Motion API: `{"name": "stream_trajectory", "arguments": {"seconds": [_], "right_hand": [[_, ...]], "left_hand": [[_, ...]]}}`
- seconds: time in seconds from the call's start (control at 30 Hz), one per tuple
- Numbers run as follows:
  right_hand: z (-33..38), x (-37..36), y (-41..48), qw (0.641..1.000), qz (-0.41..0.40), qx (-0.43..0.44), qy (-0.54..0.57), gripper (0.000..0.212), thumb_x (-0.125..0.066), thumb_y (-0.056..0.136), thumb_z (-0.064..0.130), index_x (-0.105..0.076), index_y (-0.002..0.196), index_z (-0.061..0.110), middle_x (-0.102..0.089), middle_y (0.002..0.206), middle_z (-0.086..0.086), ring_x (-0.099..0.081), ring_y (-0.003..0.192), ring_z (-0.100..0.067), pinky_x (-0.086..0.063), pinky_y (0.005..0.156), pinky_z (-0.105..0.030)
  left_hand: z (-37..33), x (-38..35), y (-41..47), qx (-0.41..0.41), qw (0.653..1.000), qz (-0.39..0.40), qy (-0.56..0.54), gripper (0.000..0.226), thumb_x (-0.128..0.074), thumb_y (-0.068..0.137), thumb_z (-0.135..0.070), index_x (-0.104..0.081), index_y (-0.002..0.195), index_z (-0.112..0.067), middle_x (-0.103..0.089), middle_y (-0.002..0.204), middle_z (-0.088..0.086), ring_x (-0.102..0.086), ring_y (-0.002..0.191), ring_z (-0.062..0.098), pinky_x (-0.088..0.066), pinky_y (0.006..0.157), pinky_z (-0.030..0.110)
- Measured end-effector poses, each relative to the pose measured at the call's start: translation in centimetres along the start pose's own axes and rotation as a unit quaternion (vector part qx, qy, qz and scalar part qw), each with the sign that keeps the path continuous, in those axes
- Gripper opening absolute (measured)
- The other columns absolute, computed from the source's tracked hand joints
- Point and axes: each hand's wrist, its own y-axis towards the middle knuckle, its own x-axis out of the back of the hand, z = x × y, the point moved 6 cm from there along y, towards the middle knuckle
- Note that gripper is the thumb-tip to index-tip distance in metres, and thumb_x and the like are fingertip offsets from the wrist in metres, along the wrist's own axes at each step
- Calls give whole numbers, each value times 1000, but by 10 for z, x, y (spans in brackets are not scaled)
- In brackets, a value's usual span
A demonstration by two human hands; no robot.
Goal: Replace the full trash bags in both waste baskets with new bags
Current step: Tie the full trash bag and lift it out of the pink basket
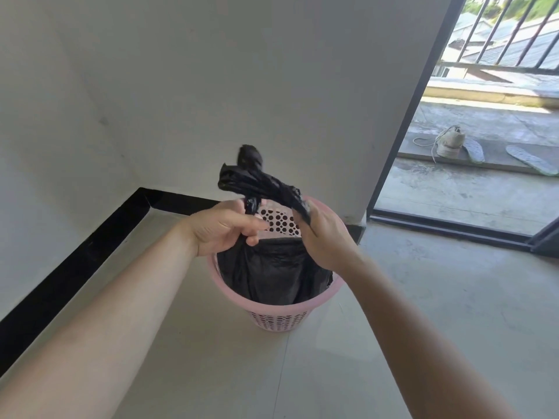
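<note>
A white wall (211,86) with a black skirting (75,261) meets the pale floor (423,297) in a corner. A pink basket (272,309) with a perforated side stands on the floor near that corner. A black bag (272,267) sits inside it, its top gathered and twisted above the rim. The left hand (220,231) has its fingers curled round one twisted strand. The right hand (326,237) has its fingers clamped on the other. Outside the open door lie a shoe (450,142) and an insole (529,160).
</note>
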Motion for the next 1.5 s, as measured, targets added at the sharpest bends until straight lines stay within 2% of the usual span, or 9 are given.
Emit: {"name": "stream_trajectory", "arguments": {"seconds": [0.07, 0.2, 0.43, 0.53, 0.63, 0.8, 1.07, 1.23, 1.5], "right_hand": [[3, -11, -1, 994, 33, 34, -99, 16, -40, 104, 26, -49, 99, 13, -59, 84, -3, -54, 71, -22, -48, 68, -43], [11, -28, -6, 982, 84, 95, -137, 32, -34, 106, 40, -51, 105, 11, -61, 91, -4, -59, 73, -21, -51, 71, -40], [-31, -32, -7, 974, 220, -33, -47, 30, -43, 97, 60, -54, 83, 35, -53, 100, 0, -50, 95, -22, -39, 86, -35], [-48, -23, -16, 942, 273, -137, 138, 23, -67, 91, 41, -61, 113, 39, -62, 115, 7, -58, 109, -15, -46, 97, -35], [-51, -3, -11, 880, 183, -189, 395, 77, -68, 73, 40, -42, 145, 32, -47, 146, 4, -42, 136, -16, -29, 119, -43], [-18, 18, 14, 860, 38, -187, 474, 91, -58, 66, 88, -47, 138, 33, -54, 143, 4, -49, 133, -15, -37, 112, -44], [1, 26, 17, 750, -117, -181, 626, 30, -49, 104, 31, -62, 97, 5, -72, 91, -11, -72, 97, -26, -60, 87, -41], [-8, 42, 10, 900, -119, -161, 386, 29, -68, 89, 47, -78, 92, 20, -70, 83, 3, -62, 73, -11, -50, 75, -25], [-12, -9, -7, 934, 205, -203, 212, 13, -75, 85, 41, -78, 86, 28, -71, 78, 8, -63, 75, -8, -50, 74, -27]], "left_hand": [[1, -10, 1, 15, 999, 25, 25, 7, -75, 83, -20, -71, 88, -18, -39, 67, -6, -27, 62, 13, -32, 58, 27], [8, -6, 9, 48, 998, -41, -10, 47, -48, 98, -49, -65, 123, -13, -12, 67, 0, -11, 54, 13, -19, 51, 28], [18, -10, 8, 71, 995, -3, -77, 39, -37, 102, -49, -57, 91, -16, -27, 62, -2, -19, 49, 12, -16, 56, 31], [20, -16, 10, 73, 994, 4, -79, 36, -41, 100, -48, -52, 84, -18, -34, 61, -1, -25, 50, 12, -18, 56, 31], [18, -20, 11, 52, 996, 3, -76, 30, -49, 98, -42, -51, 81, -17, -38, 58, -2, -27, 48, 11, -20, 54, 29], [14, -29, 13, 39, 999, 19, -10, 24, -53, 98, -31, -58, 89, -9, -47, 59, 1, -31, 46, 11, -20, 54, 29], [13, -21, 17, 24, 996, -32, -75, 39, -54, 93, -31, -65, 116, -1, -74, 90, 11, -52, 52, 11, -44, 55, 20], [18, 8, 18, -19, 975, -112, -191, 37, -56, 93, -24, -61, 121, 0, -71, 111, 19, -53, 54, 7, -37, 46, 16], [4, 27, 11, -75, 960, -187, -193, 23, -47, 92, 8, -63, 88, -8, -68, 84, 8, -48, 51, 8, -38, 49, 20]]}}
